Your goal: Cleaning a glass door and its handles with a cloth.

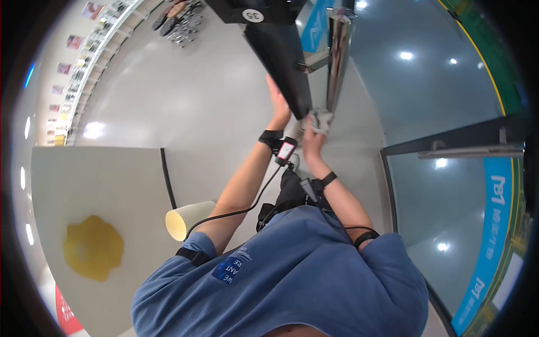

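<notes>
A glass door with a black metal frame (280,63) stands ajar in front of me, edge-on. My left hand (279,105) lies against the frame's left side with fingers stretched out, part of it hidden by the frame. On the other side, my right hand (313,141) grips a crumpled grey-white cloth (321,120). The cloth is at the near edge of the frame, by the end of a long chrome pull handle (337,63). Whether it touches the handle is unclear.
Glass panels (438,198) with a second metal handle (471,151) line the right side. At left are a white panel (101,177) with a yellow patch (93,248) and a cream bin (189,219). Wheeled stools (181,25) and wall shelves (90,59) stand farther off.
</notes>
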`<state>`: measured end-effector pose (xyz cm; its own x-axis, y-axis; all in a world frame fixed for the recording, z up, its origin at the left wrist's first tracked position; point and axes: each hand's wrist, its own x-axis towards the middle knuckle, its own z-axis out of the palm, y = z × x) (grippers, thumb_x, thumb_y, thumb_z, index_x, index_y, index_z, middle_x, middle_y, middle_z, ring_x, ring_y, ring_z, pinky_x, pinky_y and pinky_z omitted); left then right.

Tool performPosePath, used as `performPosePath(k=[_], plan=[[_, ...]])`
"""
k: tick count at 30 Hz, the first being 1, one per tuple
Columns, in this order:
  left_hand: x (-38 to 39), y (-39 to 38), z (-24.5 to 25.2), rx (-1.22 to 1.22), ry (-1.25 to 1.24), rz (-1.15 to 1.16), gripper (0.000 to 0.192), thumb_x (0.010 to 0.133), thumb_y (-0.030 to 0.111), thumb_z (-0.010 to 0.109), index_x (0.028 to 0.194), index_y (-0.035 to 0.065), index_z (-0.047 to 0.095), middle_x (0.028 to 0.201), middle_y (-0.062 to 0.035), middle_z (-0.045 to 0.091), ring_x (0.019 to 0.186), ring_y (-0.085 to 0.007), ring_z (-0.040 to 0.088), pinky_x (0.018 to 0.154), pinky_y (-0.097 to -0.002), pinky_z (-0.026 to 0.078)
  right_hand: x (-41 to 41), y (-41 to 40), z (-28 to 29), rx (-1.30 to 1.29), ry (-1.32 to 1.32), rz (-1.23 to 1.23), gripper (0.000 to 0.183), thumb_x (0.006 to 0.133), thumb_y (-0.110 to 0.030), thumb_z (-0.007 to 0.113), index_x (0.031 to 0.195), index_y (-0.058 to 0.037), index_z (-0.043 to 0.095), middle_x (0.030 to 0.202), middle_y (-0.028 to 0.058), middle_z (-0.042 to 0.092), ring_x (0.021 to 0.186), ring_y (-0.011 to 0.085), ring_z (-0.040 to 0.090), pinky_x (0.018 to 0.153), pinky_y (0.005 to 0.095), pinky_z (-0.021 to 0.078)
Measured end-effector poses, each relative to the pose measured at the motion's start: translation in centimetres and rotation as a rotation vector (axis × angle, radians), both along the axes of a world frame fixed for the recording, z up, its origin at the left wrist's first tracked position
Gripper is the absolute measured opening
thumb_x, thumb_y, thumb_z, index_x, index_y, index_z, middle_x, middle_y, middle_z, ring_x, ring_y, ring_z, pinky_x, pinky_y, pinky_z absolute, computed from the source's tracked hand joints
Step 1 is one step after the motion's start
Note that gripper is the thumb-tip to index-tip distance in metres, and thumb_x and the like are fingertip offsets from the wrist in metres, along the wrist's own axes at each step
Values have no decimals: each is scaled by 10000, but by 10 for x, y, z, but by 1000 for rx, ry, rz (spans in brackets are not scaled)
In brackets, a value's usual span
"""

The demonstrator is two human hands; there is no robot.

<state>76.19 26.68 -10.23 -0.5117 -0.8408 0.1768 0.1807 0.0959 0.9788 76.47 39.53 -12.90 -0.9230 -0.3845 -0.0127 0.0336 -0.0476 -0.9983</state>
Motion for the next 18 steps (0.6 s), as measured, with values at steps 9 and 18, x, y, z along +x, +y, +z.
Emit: performPosePath(k=[9,18], plan=[[-14,3,2,-197,18,-355,450,771,-68,543,1188,34,407,1066,-34,492,939,-138,485,845,-264,401,-52,-7,51,-30,1028,-210,287,914,-164,511,1114,41,532,1103,171,569,1012,307,536,871,379,411],[-26,29,17,-11,-69,-423,529,834,-76,460,1328,51,323,1280,-52,438,1164,-138,404,978,-283,331,-46,25,-92,60,236,-143,411,946,-268,410,1243,9,474,1268,201,490,1170,339,452,974,375,344]])
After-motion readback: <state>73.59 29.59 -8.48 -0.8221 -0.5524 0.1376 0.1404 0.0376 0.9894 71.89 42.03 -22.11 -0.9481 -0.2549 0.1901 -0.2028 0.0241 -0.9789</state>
